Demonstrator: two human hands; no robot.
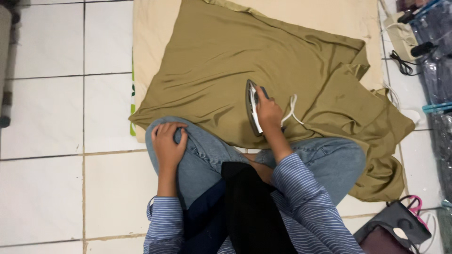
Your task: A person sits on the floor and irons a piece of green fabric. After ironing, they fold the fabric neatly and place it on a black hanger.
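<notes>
I sit cross-legged on a white tiled floor. My right hand (269, 113) grips the handle of a white and grey clothes iron (252, 106), which rests flat on a large olive-green satin cloth (226, 56). A white cord (292, 109) trails from the iron to the right. The cloth is spread over a cream pad (150, 28) and bunches in folds at the right, over my knee. My left hand (168, 143) lies curled on my left knee in blue jeans (202, 155), holding nothing.
A grey handbag with pink handles (400, 223) sits at the lower right. Clear plastic bags of dark clothing (440, 70) and black cables (402, 63) line the right edge. White floor tiles (47, 117) extend to the left.
</notes>
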